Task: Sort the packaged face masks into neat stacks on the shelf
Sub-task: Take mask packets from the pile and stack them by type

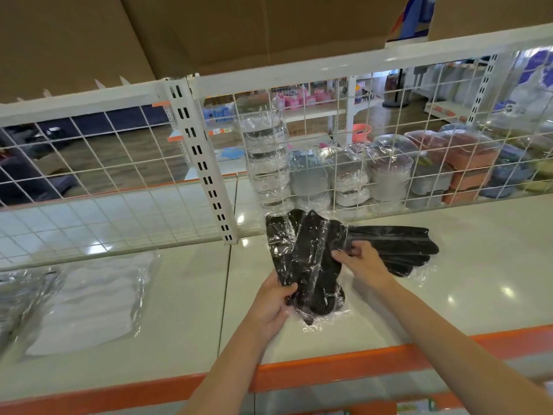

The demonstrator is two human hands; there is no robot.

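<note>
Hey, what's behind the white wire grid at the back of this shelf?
Behind the wire grid stand plastic-wrapped stacks of containers, grey, white, reddish and blue, with more store shelving beyond. The upright post hides a strip of it.

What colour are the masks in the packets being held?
Black masks in clear plastic, seen plainly in the head view.

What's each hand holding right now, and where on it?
Left hand grips the near lower edge of the upright black mask packs. Right hand pinches the left end of the sideways black mask pack.
</note>
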